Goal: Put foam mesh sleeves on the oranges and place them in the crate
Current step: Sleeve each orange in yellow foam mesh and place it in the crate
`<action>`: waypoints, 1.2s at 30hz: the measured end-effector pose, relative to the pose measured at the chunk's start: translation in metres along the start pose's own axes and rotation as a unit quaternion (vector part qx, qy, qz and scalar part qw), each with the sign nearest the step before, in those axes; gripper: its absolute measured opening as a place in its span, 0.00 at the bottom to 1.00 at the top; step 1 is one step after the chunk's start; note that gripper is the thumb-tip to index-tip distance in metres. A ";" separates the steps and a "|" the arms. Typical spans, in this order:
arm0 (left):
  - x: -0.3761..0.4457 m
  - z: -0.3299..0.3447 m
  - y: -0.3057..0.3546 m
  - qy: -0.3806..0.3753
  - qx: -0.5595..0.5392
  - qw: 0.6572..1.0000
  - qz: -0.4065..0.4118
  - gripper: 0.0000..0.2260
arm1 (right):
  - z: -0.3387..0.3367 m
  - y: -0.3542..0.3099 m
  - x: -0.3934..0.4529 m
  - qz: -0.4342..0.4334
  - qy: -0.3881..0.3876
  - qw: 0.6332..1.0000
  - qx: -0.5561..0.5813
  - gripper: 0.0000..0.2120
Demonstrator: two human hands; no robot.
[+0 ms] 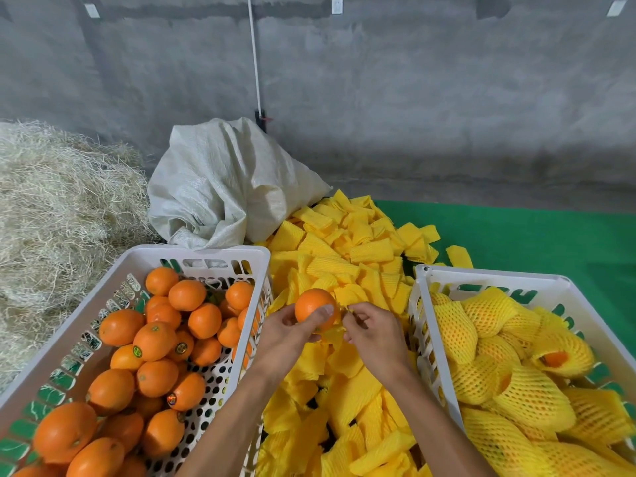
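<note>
Orange (314,304) held in left hand (287,333) grip; right hand (373,333) pinches yellow sleeve (332,333).

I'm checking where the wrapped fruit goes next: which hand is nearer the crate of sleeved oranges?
Right. The right hand pinches the sleeve just beside that crate; the left hand, holding the orange, is farther off.

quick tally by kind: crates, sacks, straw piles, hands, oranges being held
white crates: 2 (bare oranges, sleeved oranges)
white sack: 1
straw pile: 1
hands: 2 (left hand, right hand)
held orange: 1
total: 7
</note>
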State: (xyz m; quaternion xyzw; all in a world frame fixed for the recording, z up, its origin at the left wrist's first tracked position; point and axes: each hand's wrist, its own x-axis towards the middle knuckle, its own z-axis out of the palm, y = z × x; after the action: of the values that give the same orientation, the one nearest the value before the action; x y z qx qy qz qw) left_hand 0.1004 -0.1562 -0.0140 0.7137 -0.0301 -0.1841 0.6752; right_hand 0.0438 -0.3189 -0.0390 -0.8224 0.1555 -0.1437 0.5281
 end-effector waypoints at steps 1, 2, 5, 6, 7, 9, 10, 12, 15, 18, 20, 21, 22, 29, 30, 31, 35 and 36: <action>0.002 0.000 -0.002 0.004 0.004 1.000 0.004 0.22 | 0.000 0.000 -0.001 0.002 0.009 1.000 0.006 0.05; 0.003 -0.001 -0.004 0.007 0.004 1.000 0.005 0.22 | 0.000 -0.001 -0.001 0.002 0.015 1.000 0.011 0.04; 0.007 0.001 -0.008 0.006 0.019 1.000 0.013 0.29 | 0.006 -0.002 -0.003 0.000 0.028 0.999 0.033 0.01; 0.007 0.002 -0.011 0.006 0.027 0.999 0.022 0.31 | 0.007 -0.002 -0.003 0.001 0.028 0.999 0.037 0.01; 0.007 0.002 -0.012 0.007 0.035 0.999 0.033 0.33 | 0.008 -0.002 -0.004 0.002 0.023 0.999 0.044 0.02; 0.007 0.003 -0.013 0.013 0.050 0.997 0.054 0.35 | 0.011 -0.003 -0.006 0.015 0.005 0.998 0.069 0.04; 0.007 0.002 -0.014 0.016 0.054 0.997 0.059 0.35 | 0.012 -0.003 -0.007 0.023 -0.003 0.996 0.087 0.05; 0.009 -0.001 -0.014 0.001 0.041 0.998 0.057 0.35 | 0.015 -0.005 -0.009 0.032 -0.001 0.992 0.119 0.06; 0.008 -0.001 -0.012 -0.071 -0.032 0.997 0.010 0.30 | 0.012 -0.006 -0.006 0.019 0.022 0.993 0.116 0.05; 0.007 0.001 -0.012 -0.094 -0.114 0.988 -0.041 0.28 | 0.006 -0.005 -0.003 -0.010 0.038 0.996 0.082 0.06; 0.008 0.001 -0.012 -0.072 -0.104 0.992 -0.025 0.33 | 0.003 -0.003 -0.004 -0.028 0.059 0.997 0.046 0.06; 0.009 0.000 -0.012 -0.063 -0.086 0.994 -0.008 0.35 | 0.002 -0.002 -0.003 -0.033 0.068 0.997 0.028 0.06; 0.008 -0.001 -0.012 -0.056 -0.058 0.997 0.008 0.37 | 0.001 -0.001 -0.003 -0.031 0.075 0.997 0.016 0.06; 0.003 0.011 -0.011 -0.054 0.040 0.997 0.027 0.38 | 0.006 0.001 -0.003 -0.046 0.160 0.985 0.037 0.02; 0.002 0.011 -0.009 -0.064 0.027 0.997 0.019 0.35 | 0.007 0.001 -0.002 -0.070 0.160 0.984 0.028 0.02; 0.002 0.012 -0.009 -0.075 0.020 0.997 0.013 0.33 | 0.008 0.001 -0.002 -0.096 0.153 0.983 0.015 0.01; 0.002 0.013 -0.011 -0.084 0.035 0.996 0.015 0.26 | 0.011 0.002 -0.002 -0.172 0.093 0.980 -0.022 0.05; 0.001 0.013 -0.011 -0.071 0.041 0.996 0.021 0.26 | 0.012 0.002 -0.001 -0.176 0.071 0.982 -0.018 0.05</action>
State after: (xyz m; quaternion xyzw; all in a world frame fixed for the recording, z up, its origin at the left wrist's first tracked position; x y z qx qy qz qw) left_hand 0.0949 -0.1676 -0.0249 0.7250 -0.1009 -0.2190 0.6451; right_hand 0.0470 -0.3094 -0.0457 -0.8341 0.0477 -0.2893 0.4671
